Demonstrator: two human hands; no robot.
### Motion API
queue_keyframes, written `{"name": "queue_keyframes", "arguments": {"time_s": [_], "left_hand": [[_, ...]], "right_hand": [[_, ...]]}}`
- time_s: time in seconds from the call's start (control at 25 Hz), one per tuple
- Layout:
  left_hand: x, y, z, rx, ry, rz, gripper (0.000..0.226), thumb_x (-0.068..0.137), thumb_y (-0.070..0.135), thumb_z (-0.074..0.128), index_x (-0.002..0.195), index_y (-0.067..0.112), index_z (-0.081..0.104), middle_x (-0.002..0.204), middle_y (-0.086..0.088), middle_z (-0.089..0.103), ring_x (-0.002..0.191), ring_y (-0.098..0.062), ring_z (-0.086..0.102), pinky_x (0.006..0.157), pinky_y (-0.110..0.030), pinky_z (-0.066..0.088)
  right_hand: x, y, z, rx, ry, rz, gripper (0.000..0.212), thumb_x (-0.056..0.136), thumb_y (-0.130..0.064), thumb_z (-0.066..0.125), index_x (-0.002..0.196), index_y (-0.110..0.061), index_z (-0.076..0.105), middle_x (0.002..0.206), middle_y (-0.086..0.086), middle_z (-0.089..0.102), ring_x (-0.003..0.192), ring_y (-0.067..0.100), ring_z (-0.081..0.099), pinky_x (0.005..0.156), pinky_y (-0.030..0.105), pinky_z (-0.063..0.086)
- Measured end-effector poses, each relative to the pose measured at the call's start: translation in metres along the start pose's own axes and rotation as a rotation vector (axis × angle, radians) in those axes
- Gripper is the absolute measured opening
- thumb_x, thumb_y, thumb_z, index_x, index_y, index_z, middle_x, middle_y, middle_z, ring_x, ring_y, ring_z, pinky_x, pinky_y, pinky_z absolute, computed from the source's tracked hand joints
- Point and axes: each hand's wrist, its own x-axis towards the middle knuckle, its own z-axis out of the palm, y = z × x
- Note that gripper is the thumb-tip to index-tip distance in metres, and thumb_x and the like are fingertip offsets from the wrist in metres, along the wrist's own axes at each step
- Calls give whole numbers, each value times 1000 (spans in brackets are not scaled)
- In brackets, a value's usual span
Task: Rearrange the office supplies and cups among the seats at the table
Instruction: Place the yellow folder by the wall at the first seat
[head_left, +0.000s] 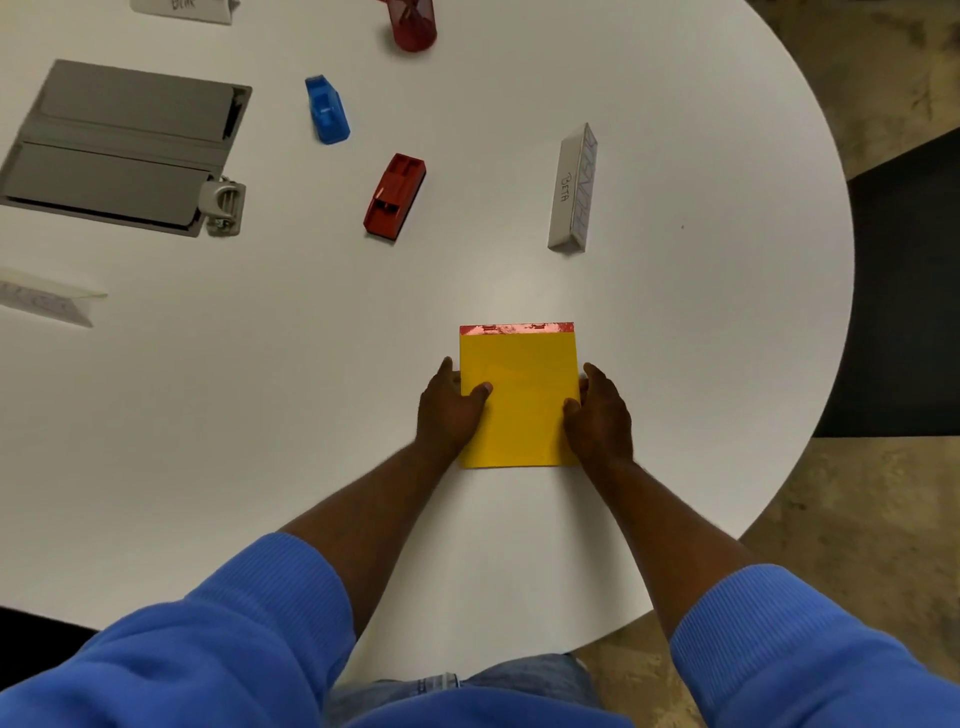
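The pad (519, 405) is pinched at its sides by the left hand (451, 411) and right hand (601, 413), seemingly being placed. A clean release is called for next.

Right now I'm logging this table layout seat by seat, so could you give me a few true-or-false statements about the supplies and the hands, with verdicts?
1. The left hand and right hand hold the yellow notepad by its side edges. True.
2. The BETA name card stands to the right of the red stapler. True.
3. The red stapler lies on top of the yellow notepad. False: it sits apart from it on the table, farther from the person.
4. The notepad's red binding strip points toward the person. False: it is on the far edge, away from the person.
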Motion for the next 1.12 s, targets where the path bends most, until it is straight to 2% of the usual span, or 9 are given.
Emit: {"name": "queue_keyframes", "arguments": {"time_s": [0.12, 0.2, 0.36, 0.56, 0.72, 0.92, 1.04, 1.12], "left_hand": [[11, -5, -7, -256, 23, -138, 68, 94, 26, 74, 151, 4, 45, 144, -14, 58, 132, -31, 55, 115, -42, 40], [11, -8, -8, -416, 22, -219, 58, 90, 16, 77, 142, 2, 56, 139, -18, 62, 125, -34, 60, 112, -48, 46], [6, -13, -10, -547, 44, -307, 49, 87, 8, 79, 133, -1, 63, 128, -22, 67, 113, -37, 67, 104, -50, 53], [2, -14, -15, -512, 6, -310, 36, 92, 7, 74, 126, -1, 67, 118, -23, 71, 93, -33, 70, 89, -44, 59], [-3, -20, -23, -457, -44, -289, 31, 93, 6, 72, 123, -2, 69, 118, -24, 71, 105, -39, 70, 98, -51, 55], [-16, -28, -49, -567, -105, -282, 30, 94, 0, 69, 124, -2, 67, 119, -23, 71, 100, -32, 68, 96, -47, 56], [-27, -36, -72, -604, -100, -262, 31, 93, 0, 68, 124, -2, 68, 116, -20, 72, 93, -27, 69, 85, -40, 58], [-38, -43, -90, -629, -84, -250, 31, 93, -1, 68, 124, -2, 68, 115, -19, 72, 86, -23, 70, 78, -34, 58]], "right_hand": [[-1, 0, 0, 8, -11, 3, 61, 96, -10, 61, 153, -14, 39, 145, 10, 53, 130, 28, 53, 109, 43, 42], [-3, 0, 1, 4, -14, -8, 60, 96, -8, 61, 152, -13, 41, 143, 11, 53, 129, 29, 53, 109, 44, 44], [-6, 2, 1, 1, -25, -18, 59, 95, -5, 61, 151, -12, 42, 141, 12, 53, 128, 30, 53, 109, 44, 44], [-8, 3, 1, -6, -80, -12, 60, 94, -4, 61, 151, -12, 42, 143, 11, 52, 130, 29, 52, 111, 46, 41], [-16, -1, 3, 11, -96, -14, 53, 97, -8, 59, 148, -14, 45, 139, 9, 55, 126, 27, 54, 109, 45, 43], [-32, -13, 7, 63, -108, -9, 45, 101, -8, 52, 145, -12, 49, 135, 10, 59, 122, 27, 56, 104, 40, 46], [-42, -29, 11, 135, -122, 35, 41, 100, -8, 54, 141, -11, 55, 128, 9, 64, 117, 26, 60, 99, 34, 47], [-48, -42, 15, 152, -117, 4, 34, 98, -7, 57, 131, -10, 63, 121, 9, 67, 113, 27, 63, 94, 32, 48]]}}
